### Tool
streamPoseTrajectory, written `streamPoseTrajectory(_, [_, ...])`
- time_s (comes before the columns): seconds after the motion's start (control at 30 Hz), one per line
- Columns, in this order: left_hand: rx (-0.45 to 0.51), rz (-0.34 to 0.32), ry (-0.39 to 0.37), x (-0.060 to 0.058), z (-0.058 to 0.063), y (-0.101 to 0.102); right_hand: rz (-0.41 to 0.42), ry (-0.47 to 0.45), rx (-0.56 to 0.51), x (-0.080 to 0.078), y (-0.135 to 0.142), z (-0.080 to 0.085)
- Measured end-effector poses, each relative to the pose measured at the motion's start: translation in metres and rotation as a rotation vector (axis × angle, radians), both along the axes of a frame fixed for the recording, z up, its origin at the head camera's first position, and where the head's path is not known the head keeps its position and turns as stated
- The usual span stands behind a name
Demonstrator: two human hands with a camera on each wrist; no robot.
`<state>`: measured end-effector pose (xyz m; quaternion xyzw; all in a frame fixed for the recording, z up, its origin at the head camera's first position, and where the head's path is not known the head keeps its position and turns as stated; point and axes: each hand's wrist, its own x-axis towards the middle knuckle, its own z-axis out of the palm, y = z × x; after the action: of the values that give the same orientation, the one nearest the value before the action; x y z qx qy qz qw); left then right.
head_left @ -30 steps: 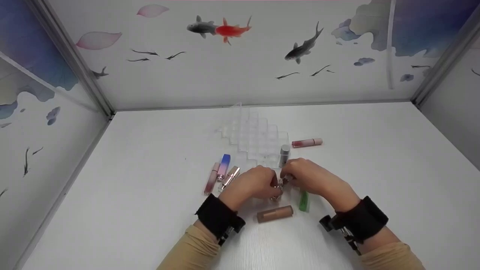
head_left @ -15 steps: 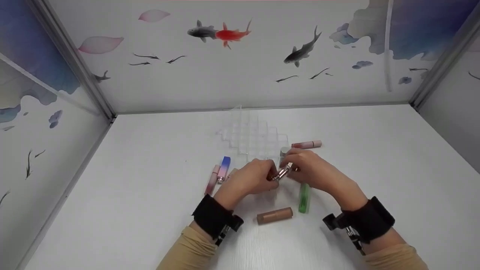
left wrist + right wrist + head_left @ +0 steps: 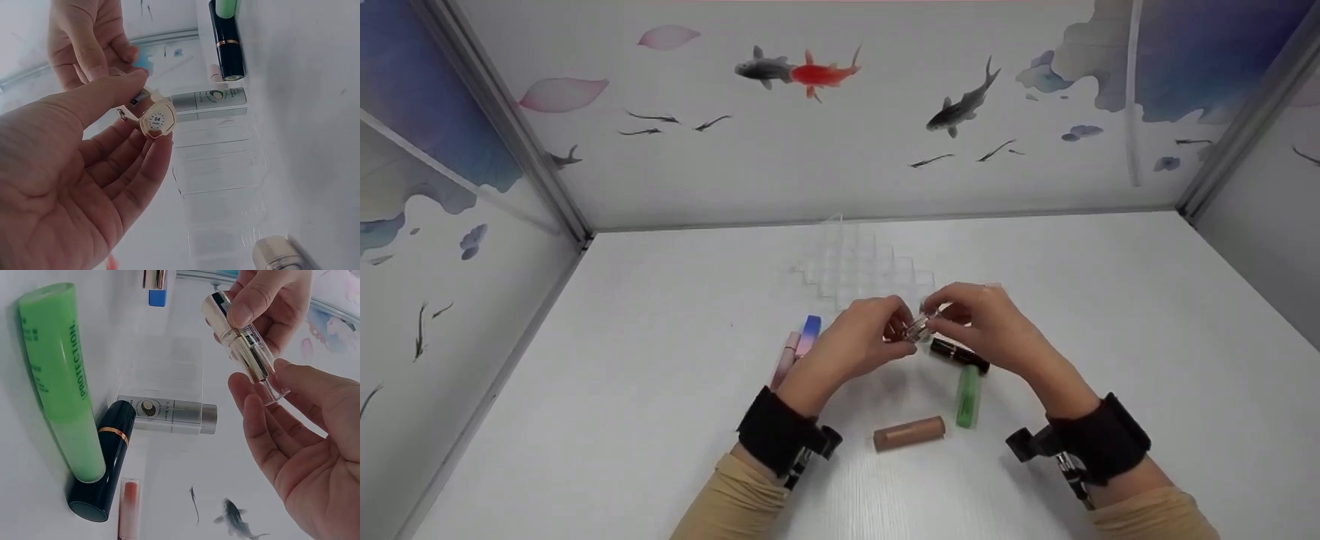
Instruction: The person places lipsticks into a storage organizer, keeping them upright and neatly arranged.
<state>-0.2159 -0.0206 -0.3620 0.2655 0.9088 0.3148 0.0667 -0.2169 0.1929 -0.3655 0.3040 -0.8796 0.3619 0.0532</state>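
My left hand [image 3: 851, 337] pinches the gold base of a lipstick [image 3: 242, 337] between thumb and fingers. On that base's end, a round label [image 3: 157, 121] reads 04. At the lipstick's clear end, the thumb and fingertips of my right hand [image 3: 997, 330] grip it. Both hands hold it above the table, just in front of a stepped clear acrylic lipstick organizer [image 3: 855, 262]. A silver tube [image 3: 180, 416] with a coconut picture stands upright in an end compartment, mostly hidden by my right hand in the head view.
Below my right hand lie a black lipstick [image 3: 960, 355] and a green tube [image 3: 968, 397], with a brown tube [image 3: 909, 434] nearer me. Left of my left hand are a blue-and-pink tube [image 3: 810, 335] and a pink lip gloss [image 3: 786, 360]. Another lip gloss [image 3: 130, 509] lies beyond the organizer.
Both hands have risen from low over the table toward the organizer with the lipstick between them. The black lipstick, earlier covered by my right hand, now shows.
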Motion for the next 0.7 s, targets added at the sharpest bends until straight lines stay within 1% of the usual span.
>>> streamPoseTrajectory(0.13, [0.017,0.001,0.034,0.0,0.002,0.0,-0.006,-0.038,-0.077,0.001,0.0,0.002])
streamPoseTrajectory(0.3, [0.079,0.024,0.077,0.0,0.003,0.0,-0.026,-0.055,-0.161,0.001,-0.003,0.004])
streamPoseTrajectory(0.5, [0.126,0.046,0.098,-0.002,0.001,-0.001,-0.085,-0.071,-0.179,0.001,-0.009,0.002])
streamPoseTrajectory(0.7, [0.218,0.085,0.163,-0.006,0.001,-0.003,-0.162,-0.1,-0.232,-0.002,-0.02,0.006])
